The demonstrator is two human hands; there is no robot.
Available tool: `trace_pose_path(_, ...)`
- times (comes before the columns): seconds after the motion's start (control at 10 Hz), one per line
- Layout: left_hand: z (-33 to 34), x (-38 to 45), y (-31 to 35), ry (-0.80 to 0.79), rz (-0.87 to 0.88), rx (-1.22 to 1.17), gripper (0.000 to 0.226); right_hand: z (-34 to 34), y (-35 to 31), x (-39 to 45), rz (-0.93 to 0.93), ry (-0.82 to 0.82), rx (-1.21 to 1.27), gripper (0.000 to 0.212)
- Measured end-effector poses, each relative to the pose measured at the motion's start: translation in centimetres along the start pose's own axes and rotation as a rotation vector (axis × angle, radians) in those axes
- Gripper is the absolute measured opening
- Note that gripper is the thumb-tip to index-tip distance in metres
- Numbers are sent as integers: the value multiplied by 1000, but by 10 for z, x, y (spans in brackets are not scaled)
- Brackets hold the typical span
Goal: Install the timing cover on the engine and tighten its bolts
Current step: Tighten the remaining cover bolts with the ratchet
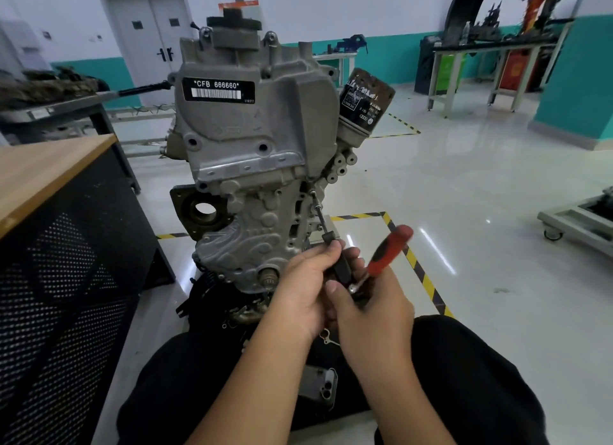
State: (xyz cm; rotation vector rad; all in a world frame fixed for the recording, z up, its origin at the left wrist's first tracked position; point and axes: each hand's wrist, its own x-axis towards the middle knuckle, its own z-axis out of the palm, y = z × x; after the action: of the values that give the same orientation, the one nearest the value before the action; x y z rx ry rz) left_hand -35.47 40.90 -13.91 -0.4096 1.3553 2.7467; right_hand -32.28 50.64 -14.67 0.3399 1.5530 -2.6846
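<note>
**Bolt-tightening stage: ratchet and extension at the right edge of the timing cover**

The engine (252,165) stands upright on the floor in front of the seated person, its front face turned toward the camera so the fasteners can be reached from the lap. The timing cover (242,146) is already seated against that face, grey and ribbed, running from the label at the top down past the crank snout; the oil filter (363,102) projects at its upper right. A wooden-topped bench (49,172) flanks the work on the left.

The left hand (305,292) is wrapped closed around the black shaft of the extension bar (323,225), probably steadying it so the tip stays square on the bolt (311,192) at the cover's right edge. The right hand (368,308) is curled shut at the head end of the ratchet (388,255), whose red handle angles up and right, free to swing.

The bolt lies above and slightly left of both hands, reached only through the bar.
</note>
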Motion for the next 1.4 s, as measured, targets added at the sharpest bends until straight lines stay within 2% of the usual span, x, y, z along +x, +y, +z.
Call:
trace_pose_path(0.1,-2,-1,2,-50,-8,6,20,7,-9,-11,416,-228,555,15)
trace_pose_path(0.2,-8,-1,5,-93,10,7,21,5,-18,-12,667,-273,880,22)
trace_pose_path(0.3,-5,-3,2,-38,40,131,17,3,-12,-8,195,-164,75,12)
trace_pose_path(0.4,-4,0,-2,13,41,101,14,3,3,2,-23,18,-155,26)
trace_pose_path(0.5,-6,0,2,-22,-47,66,23,3,-3,-5,293,-144,360,27)
trace_pose_path(0.6,-11,0,5,-61,-16,23,27,0,-15,-9,631,-264,914,38)
trace_pose_path(0.7,-6,-6,6,-11,7,91,28,0,-13,-7,374,-241,428,27)
trace_pose_path(0.8,-5,-7,1,73,23,136,48,-3,-3,-3,-79,-75,-310,11)
trace_pose_path(0.9,0,-7,-2,4,-55,117,41,-3,-1,-2,38,-53,-65,8)
trace_pose_path(1.0,-3,-4,-2,-81,-71,-38,31,0,-12,-7,642,-238,926,22)
trace_pose_path(1.1,-6,-3,0,-92,-9,18,26,-1,-16,-5,567,-266,763,21)
trace_pose_path(1.2,-3,-3,-1,-22,53,155,20,-5,-6,0,53,-128,-183,8)
trace_pose_path(1.3,-1,-3,-4,-17,33,131,19,-5,1,-2,-32,-80,-261,15)
trace_pose_path(1.4,-6,-1,1,-66,0,22,21,0,-11,-8,603,-263,852,20)
